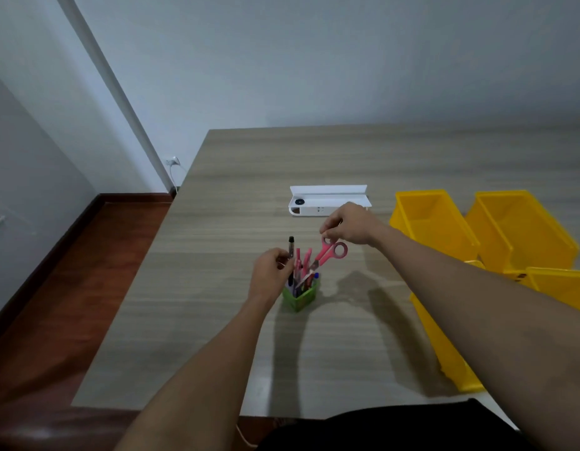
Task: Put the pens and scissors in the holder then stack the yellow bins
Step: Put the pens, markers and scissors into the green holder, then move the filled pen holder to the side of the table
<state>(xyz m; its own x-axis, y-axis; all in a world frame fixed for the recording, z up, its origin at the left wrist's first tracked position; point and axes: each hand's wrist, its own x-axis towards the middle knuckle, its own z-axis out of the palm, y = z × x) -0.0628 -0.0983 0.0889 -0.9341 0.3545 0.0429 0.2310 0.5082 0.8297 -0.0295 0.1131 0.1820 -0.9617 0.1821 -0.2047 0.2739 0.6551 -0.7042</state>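
Dangling scissors (327,255) beneath right hand (347,224), over holder (301,296).

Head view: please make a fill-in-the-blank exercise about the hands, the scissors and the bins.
1. The right hand holds the scissors by a ____ handle loop.
2. The scissors' blades point down into the ____ holder.
3. The left hand grips a pen with a ____ cap.
4. The bins on the table are ____ in colour.

Missing words: pink; green; black; yellow
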